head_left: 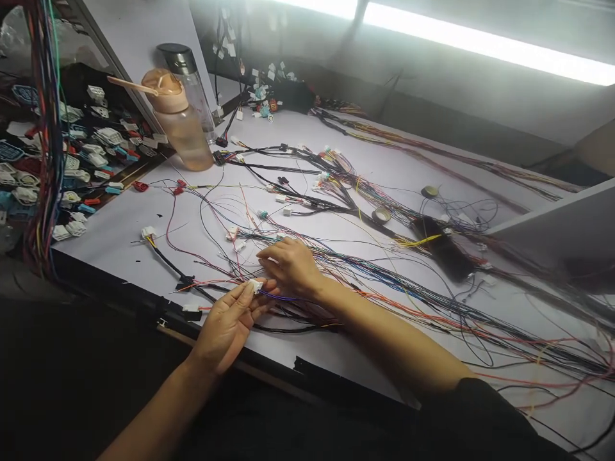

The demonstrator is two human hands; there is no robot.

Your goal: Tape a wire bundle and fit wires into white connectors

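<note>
Here's the left hand, in over the near edge of the table, thumb and forefinger pinching a white connector. That connector sits just inside the near edge, right at the left fingertips; its long axis is hard to call, with the thumb across part of it. A blue wire shows beside it, heading right, though where it starts is lost among the fingers.

Now rightward: the right hand, nearer the far edge than the connector and just to its right, fingers curled, tips pointing left. Do they pinch a wire? Can't tell; the fingertips blur into thin strands. Left is the nearer hand, plainly, with the right close by.

Further right, the forearm hides part of the wires, which stretch lengthwise toward the table's right end, cut off by the frame.
</note>
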